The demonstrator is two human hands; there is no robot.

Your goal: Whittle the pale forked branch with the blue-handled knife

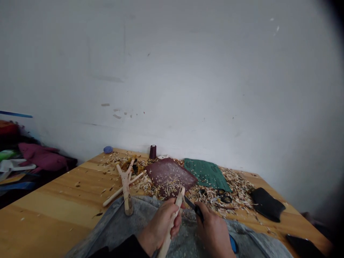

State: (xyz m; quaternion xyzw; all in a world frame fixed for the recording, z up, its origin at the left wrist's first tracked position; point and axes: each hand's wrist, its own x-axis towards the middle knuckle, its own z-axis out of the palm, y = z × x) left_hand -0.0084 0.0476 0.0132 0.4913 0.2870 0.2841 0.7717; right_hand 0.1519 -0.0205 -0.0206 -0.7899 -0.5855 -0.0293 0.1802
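A pale, peeled wooden stick (pixel 169 233) slants up from the bottom of the head view, with my left hand (pixel 161 222) wrapped round it. My right hand (pixel 212 229) is closed on the dark handle of a knife (pixel 194 207). The blade reaches left to the upper part of the stick, close below its rounded tip; whether it touches cannot be told. Beneath both hands lies a grey cloth (pixel 142 229) sprinkled with shavings. Left of my left hand, a Y-shaped wooden fork (pixel 125 182) rests with its lower end on the cloth, across another peeled branch (pixel 114 196).
Wood shavings (pixel 239 190) cover much of the table (pixel 53 208). Maroon sandpaper-like sheet (pixel 172 173) and green sheet (pixel 206 173) lie ahead. Scissors (pixel 225 198) sit among the shavings. A thread spool (pixel 153 152) stands by the wall (pixel 188 89). Black flat object (pixel 267 204) lies right.
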